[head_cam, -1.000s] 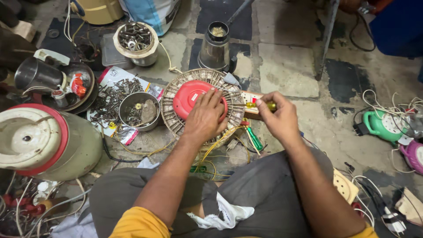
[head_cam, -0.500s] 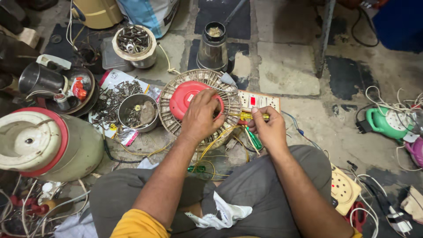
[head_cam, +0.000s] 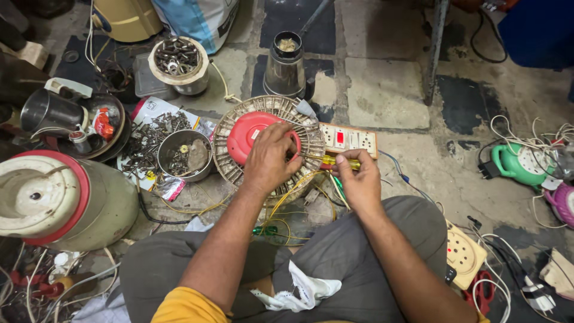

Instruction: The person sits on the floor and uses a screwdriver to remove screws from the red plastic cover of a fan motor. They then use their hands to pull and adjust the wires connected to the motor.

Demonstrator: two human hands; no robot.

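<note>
A round ribbed metal fan motor part (head_cam: 230, 158) with a red centre cap (head_cam: 250, 134) lies on the floor in front of my crossed legs. My left hand (head_cam: 269, 157) presses down on it, fingers over the red cap's right edge. My right hand (head_cam: 357, 179) grips a yellow-handled screwdriver (head_cam: 339, 161) whose shaft points left into the part beside my left fingers. Yellow wires (head_cam: 287, 200) trail from under the part toward my knees.
A white switch board (head_cam: 350, 139) lies right of the part. A steel bowl of screws (head_cam: 184, 155) and loose hardware sit left. A steel blender jar (head_cam: 285, 66) stands behind. A cream and red drum (head_cam: 57, 200) is at left; a green reel (head_cam: 523, 164) at right.
My right hand has moved left and closer to the part, bringing the screwdriver tip in beside my left hand. My left hand stays pressed on the red cap.
</note>
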